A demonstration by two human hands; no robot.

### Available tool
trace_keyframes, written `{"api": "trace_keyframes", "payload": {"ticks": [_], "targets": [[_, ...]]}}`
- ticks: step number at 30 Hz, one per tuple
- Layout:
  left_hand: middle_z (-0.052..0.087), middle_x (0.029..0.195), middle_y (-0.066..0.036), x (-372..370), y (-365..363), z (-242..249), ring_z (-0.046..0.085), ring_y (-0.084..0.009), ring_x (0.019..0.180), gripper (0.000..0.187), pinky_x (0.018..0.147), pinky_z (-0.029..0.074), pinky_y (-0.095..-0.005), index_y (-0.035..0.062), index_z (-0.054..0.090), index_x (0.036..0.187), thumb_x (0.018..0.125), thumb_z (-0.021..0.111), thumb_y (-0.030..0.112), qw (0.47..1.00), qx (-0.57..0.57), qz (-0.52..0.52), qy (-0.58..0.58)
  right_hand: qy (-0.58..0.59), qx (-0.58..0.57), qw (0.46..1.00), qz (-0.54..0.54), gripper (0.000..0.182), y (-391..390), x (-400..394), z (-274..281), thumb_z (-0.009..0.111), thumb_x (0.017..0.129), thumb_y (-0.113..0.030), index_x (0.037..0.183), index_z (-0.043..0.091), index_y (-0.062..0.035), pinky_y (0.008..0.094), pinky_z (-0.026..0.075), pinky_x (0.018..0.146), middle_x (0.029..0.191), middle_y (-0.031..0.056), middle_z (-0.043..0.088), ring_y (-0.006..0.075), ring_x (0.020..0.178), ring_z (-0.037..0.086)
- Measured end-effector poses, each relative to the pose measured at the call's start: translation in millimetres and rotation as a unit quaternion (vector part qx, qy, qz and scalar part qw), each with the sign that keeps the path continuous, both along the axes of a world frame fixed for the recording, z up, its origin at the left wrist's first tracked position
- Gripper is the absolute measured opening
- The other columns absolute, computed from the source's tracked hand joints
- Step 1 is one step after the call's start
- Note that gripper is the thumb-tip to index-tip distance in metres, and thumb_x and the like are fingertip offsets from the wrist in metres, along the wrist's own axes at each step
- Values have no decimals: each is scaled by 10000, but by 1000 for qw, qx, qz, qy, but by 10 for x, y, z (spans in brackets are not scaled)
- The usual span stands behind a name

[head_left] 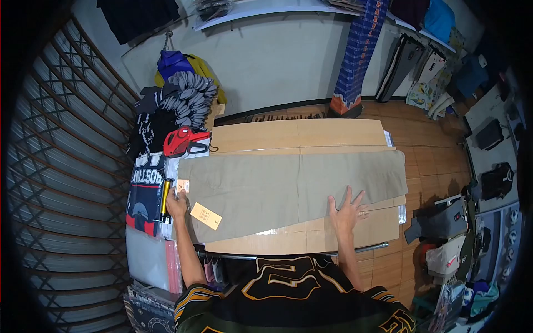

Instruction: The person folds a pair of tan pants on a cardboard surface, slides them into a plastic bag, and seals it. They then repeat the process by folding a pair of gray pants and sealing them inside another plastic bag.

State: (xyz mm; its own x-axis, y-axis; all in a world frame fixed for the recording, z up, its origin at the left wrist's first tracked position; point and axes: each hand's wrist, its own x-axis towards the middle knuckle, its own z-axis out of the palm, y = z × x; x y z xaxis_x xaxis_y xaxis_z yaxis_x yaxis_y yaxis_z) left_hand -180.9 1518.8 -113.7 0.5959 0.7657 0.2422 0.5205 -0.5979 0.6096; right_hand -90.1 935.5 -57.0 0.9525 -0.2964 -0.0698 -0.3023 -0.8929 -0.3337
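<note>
A folded pair of khaki trousers (255, 188) lies lengthwise over cardboard sheets on the table. Its waist end is on the left, with a small orange-white label (183, 186) and a larger yellow paper tag (206, 216). My left hand (176, 205) is at that waist edge beside the small label, its fingers closed on the cloth edge. Toward the narrower leg end, my right hand (345, 215) lies flat on the cloth near its lower edge, fingers spread and holding nothing. Just left of my left hand is a yellow-and-black cylinder (165, 197).
Cardboard (261, 133) extends beyond the trousers. A red-and-black hand-held device (185, 141) sits at the upper left, near piled dark clothing (191, 97). Further left are a navy printed garment (145, 188) and clear plastic bags (147, 258). A blue wrapped pillar (358, 61) stands behind the table.
</note>
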Motion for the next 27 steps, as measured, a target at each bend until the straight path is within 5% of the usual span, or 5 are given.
{"api": "trace_keyframes", "payload": {"ticks": [8, 13, 17, 27], "targets": [[668, 1234, -277, -26, -442, 265, 632, -458, 1145, 528, 998, 489, -503, -38, 629, 1332, 897, 782, 220, 994, 104, 20, -19, -185, 62, 973, -124, 881, -546, -35, -233, 683, 950, -510, 1606, 327, -41, 808, 120, 1148, 1661, 354, 204, 564, 1532, 189], [606, 1285, -246, -62, -1324, 327, 546, -460, 1233, 560, 1079, 413, -536, -33, 562, 1383, 900, 756, 174, 994, 21, -30, -103, -157, -28, 960, -231, 840, -1299, 117, -199, 632, 989, -512, 1604, 318, -33, 795, 170, 1142, 1617, 363, 301, 536, 1516, 262], [606, 1305, -241, -72, -1940, 507, 544, -441, 1252, 582, 1099, 390, -552, -27, 548, 1388, 884, 765, 167, 993, 72, -75, -62, -147, -24, 957, -250, 813, -1747, 316, -239, 616, 1002, -511, 1583, 348, -10, 775, 235, 1123, 1572, 345, 396, 522, 1477, 340], [623, 1305, -195, -97, -2085, 353, 545, -400, 1240, 554, 1131, 347, -542, 23, 583, 1370, 881, 761, 211, 990, 98, -91, -34, -246, 127, 921, -274, 679, -2227, 620, -369, 705, 970, -416, 1445, 512, 29, 473, 419, 1121, 1357, 284, 628, 432, 1292, 582]]}}
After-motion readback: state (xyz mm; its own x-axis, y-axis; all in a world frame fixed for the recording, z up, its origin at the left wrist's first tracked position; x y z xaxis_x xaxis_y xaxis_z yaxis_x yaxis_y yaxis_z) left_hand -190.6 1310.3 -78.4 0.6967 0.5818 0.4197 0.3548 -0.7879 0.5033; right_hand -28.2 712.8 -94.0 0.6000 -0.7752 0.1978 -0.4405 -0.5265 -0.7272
